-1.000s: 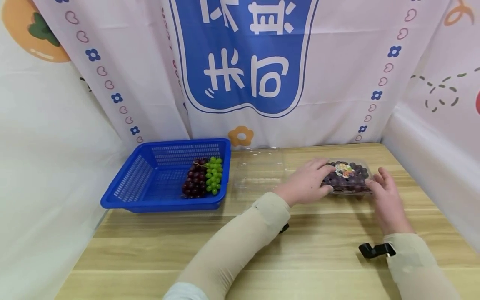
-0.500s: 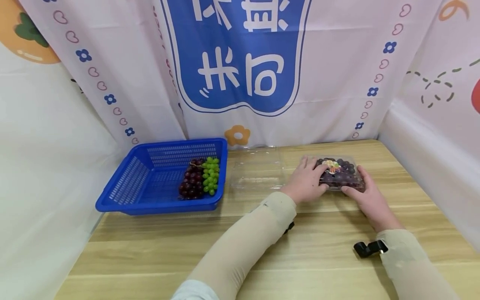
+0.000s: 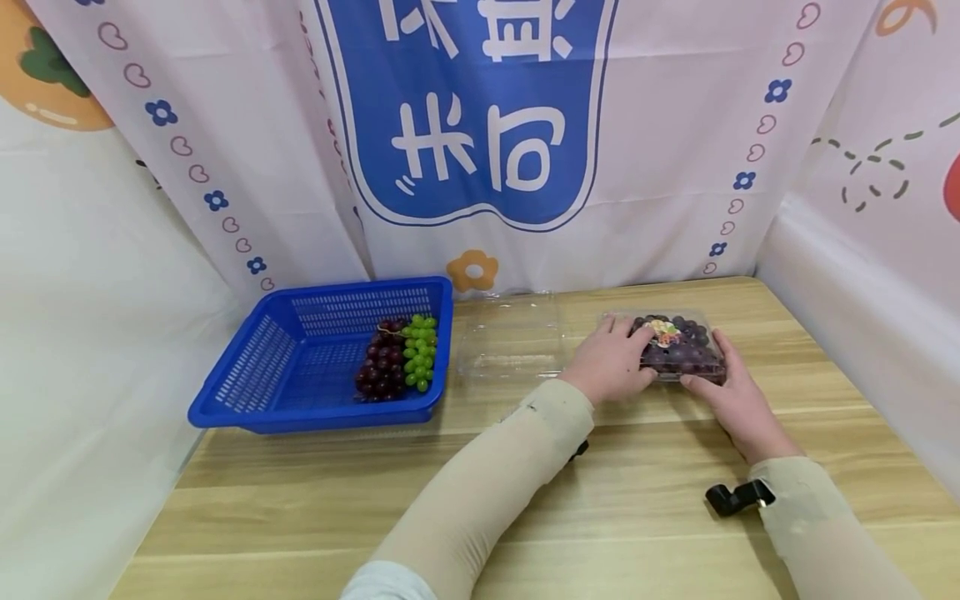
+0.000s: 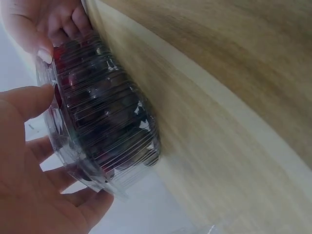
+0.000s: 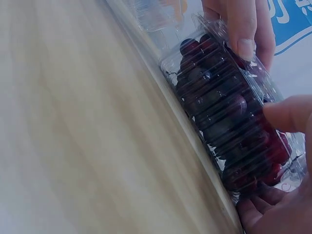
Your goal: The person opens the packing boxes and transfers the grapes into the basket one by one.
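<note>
A clear plastic box of dark grapes (image 3: 684,360), with a round fruit sticker on its lid, sits at the right rear of the table in the head view. My left hand (image 3: 609,360) holds its left end, fingers over the lid and thumb at the near edge. My right hand (image 3: 742,410) grips the right end, its thumb on the front edge. In the left wrist view the lid and ribbed side of the box (image 4: 102,102) show between both hands. The right wrist view shows my left thumb (image 5: 245,49) against the rim; some of my right fingers are hidden.
A blue plastic basket (image 3: 277,415) stands at the left, holding a red grape bunch (image 3: 381,367) and a green grape bunch (image 3: 421,354). Between basket and hands lies a clear plastic container (image 3: 510,337). Printed cloth (image 3: 660,167) walls in the table.
My right hand has closed in on the right end of the grape box, and the box has turned slightly and shifted left. The view has also moved a little. Little differs over the last half second.
</note>
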The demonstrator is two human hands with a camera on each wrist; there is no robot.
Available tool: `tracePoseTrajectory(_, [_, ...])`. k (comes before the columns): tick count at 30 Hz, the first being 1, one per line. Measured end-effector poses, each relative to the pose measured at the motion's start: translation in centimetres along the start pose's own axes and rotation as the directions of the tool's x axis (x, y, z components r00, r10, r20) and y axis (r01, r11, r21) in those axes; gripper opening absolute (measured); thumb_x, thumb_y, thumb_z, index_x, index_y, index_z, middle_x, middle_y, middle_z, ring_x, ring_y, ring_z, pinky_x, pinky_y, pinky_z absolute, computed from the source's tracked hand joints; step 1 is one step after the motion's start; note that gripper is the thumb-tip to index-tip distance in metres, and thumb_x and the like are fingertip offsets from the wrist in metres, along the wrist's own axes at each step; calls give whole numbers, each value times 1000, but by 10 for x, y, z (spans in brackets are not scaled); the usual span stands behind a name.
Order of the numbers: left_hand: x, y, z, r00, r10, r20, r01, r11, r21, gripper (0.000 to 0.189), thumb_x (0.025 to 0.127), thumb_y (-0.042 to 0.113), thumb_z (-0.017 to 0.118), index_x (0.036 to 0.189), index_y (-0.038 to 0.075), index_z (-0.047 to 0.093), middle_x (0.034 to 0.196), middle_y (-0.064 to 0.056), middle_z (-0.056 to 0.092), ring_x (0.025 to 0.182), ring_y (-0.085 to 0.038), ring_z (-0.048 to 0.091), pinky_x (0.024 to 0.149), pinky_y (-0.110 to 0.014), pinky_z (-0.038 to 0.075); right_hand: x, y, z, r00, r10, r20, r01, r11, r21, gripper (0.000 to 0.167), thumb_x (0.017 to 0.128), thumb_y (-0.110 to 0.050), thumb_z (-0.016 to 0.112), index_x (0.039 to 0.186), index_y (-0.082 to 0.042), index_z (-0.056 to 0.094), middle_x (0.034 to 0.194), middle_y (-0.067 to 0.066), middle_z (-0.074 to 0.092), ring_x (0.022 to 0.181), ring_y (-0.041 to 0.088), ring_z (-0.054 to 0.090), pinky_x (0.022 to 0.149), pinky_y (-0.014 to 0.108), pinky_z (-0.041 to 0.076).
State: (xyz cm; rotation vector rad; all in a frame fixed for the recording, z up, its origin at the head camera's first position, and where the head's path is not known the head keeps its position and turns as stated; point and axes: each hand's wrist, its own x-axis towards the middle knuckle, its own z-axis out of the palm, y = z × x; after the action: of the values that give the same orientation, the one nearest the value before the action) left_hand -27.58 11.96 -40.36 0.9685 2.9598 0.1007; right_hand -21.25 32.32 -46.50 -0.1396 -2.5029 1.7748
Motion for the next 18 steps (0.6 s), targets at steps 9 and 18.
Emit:
tracePoseTrajectory(9, [-1,0,0,1000,4,17,-4,999,-31,68,96,49,56,158,38,30,163,3,25,149,-22,19,118,-39,28,-2,-3,3,999,18,-32,-17,999,31,95,98,-17,64,164,-24,-5,168,15,-7,150,46,1,118,63,1])
tracePoseTrajectory(18, [6,3,6,996,83,-34,-75,978,195,59,99,46,55,152,28,38,151,-11,43,139,-34,38,109,-40,42,-1,-1,3,998,18,-58,-18,1000,4,94,98,-24,66,165,-20,0,167,21,2,149,49,8,117,64,7])
